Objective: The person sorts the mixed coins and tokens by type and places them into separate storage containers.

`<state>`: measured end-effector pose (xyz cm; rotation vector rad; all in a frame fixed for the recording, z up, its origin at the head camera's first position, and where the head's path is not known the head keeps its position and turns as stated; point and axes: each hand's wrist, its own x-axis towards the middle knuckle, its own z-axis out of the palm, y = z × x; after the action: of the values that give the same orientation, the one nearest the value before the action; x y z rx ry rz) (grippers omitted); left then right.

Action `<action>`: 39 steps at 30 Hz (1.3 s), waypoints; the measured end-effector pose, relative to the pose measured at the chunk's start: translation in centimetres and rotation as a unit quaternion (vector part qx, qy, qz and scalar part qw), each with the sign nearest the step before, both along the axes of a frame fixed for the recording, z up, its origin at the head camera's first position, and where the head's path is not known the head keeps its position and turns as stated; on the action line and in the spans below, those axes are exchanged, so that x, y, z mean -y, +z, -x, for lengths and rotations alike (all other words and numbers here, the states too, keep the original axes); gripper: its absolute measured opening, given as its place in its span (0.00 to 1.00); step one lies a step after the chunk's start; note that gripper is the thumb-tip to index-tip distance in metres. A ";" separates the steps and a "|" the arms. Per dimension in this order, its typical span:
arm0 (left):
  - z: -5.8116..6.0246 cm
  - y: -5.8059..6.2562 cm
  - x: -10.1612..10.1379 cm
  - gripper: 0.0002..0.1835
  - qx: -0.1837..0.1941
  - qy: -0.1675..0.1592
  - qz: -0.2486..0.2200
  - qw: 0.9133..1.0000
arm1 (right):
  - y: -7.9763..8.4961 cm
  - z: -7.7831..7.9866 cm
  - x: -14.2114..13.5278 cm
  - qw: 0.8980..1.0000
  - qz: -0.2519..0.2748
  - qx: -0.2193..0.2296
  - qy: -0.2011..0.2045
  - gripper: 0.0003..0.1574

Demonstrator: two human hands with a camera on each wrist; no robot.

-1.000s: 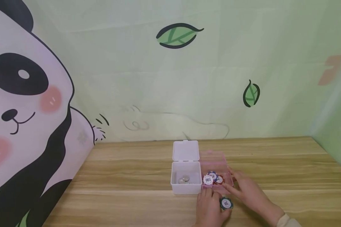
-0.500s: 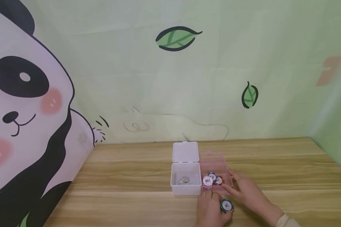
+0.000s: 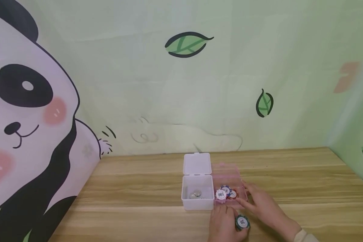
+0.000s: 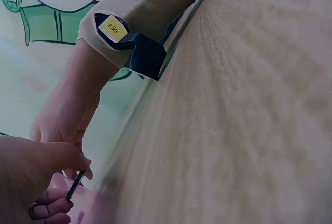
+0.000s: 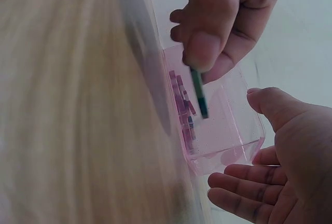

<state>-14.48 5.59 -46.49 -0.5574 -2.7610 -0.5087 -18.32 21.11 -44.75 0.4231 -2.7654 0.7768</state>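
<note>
My left hand (image 3: 225, 223) pinches a green poker chip (image 3: 242, 222) marked 20 between thumb and fingers, just in front of the pink see-through box (image 3: 228, 179). In the right wrist view the green chip (image 5: 199, 94) appears edge-on, in front of that box. Inside the box lie a white chip (image 3: 220, 194) marked 100, a blue chip (image 3: 226, 190) and a red chip (image 3: 233, 194), partly overlapping. My right hand (image 3: 266, 206) rests at the box's right side, thumb near its front corner, the other fingers extended in the right wrist view (image 5: 306, 156).
A white box (image 3: 197, 204) with its lid (image 3: 197, 164) folded back stands against the pink box's left side. Several silver coins (image 3: 196, 193) lie in it. Both stand on a wooden table (image 3: 133, 188), backed by a cloth (image 3: 139, 84) printed with a panda and leaves.
The head view has tilted slightly up, so everything sits lower. My left hand has drawn the green chip a little away from the pink box. The right hand stays beside the box.
</note>
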 end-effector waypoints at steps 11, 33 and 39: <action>-0.1 0.9 1.1 0.21 -0.137 -0.035 0.046 0.989 | -0.2 0.1 -0.1 1.000 0.002 -0.006 0.000 0.43; 1.5 2.9 3.5 0.23 -0.213 -0.031 0.040 0.976 | -0.1 0.1 0.0 1.000 -0.001 -0.007 -0.002 0.43; 2.7 3.4 3.8 0.23 -0.239 -0.023 0.026 0.970 | -0.2 0.0 0.0 1.000 0.000 -0.011 -0.002 0.43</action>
<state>-17.14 1.75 -43.13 -0.6596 -2.3098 -0.2657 -18.34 21.13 -44.94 0.4227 -2.7449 0.7658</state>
